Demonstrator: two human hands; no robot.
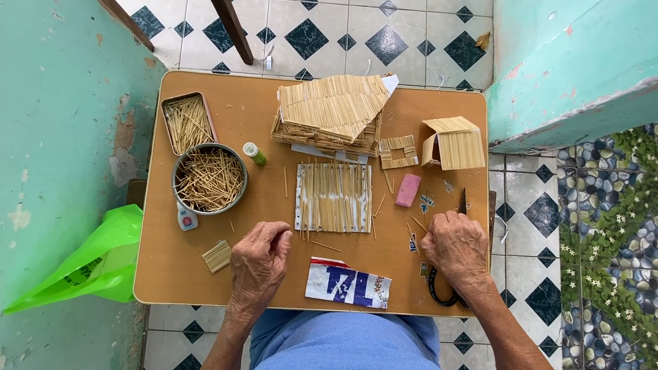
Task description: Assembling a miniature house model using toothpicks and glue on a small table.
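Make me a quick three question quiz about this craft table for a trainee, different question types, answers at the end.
1. True or false: the right hand rests on black-handled scissors.
2. Which container sits nearer the person: A, the round metal bowl of sticks, or B, the rectangular tin of sticks?
3. Fill in: the pink block lies to the ___ of the flat stick panel, from the person's side.

Key: 1 true. 2 A. 3 right.

The left hand looks loosely curled; whether it holds anything cannot be told.
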